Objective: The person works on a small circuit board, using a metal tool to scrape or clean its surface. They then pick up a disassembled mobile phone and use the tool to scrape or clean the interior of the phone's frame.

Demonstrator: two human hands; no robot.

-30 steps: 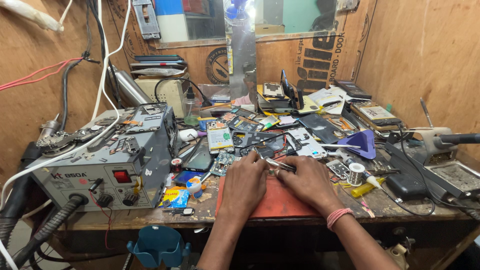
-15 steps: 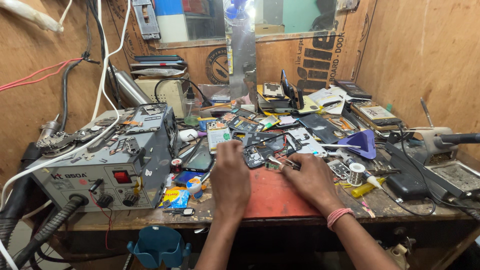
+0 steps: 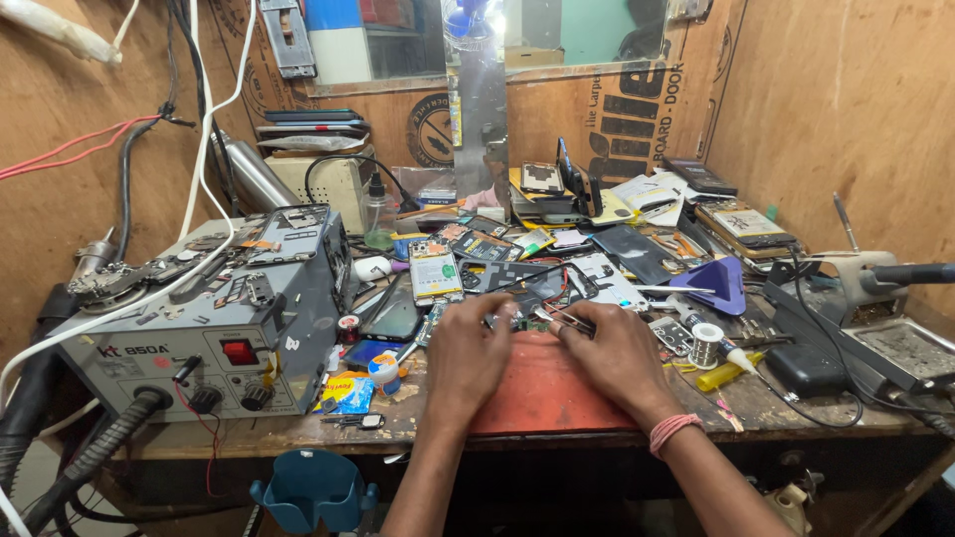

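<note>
Head view, single frame. Left hand [image 3: 468,348]: palm down at the far edge of the red work mat [image 3: 542,398], fingers curled over a small circuit board [image 3: 517,323] and seemingly pinning it; the board is mostly hidden, so the exact grip cannot be told. Right hand [image 3: 617,358]: closed in a pinch on slim metal tweezers [image 3: 557,318], whose tips point left toward the board. The board lies between the two hands, just beyond the left fingertips and level with the tweezer tips; the tweezers' long axis runs roughly left to right across the tabletop, and both hands are about equally near. Mat: flat, matte, rubbery-looking rectangle on a worn wooden tabletop [image 3: 756,408]. Left of the hands: grey sheet-metal hot-air rework station [image 3: 214,328], boxy, with a red switch and black knobs (loose metal scraps on its lid). Beyond the hands: opened phone with exposed battery [image 3: 435,270], glossy dark phone panels, mixed small parts. Right of the hands: spool of solder wire [image 3: 704,345], purple triangular plastic pick [image 3: 718,283], yellow tube [image 3: 731,376]. A pink band circles the right wrist.
</note>
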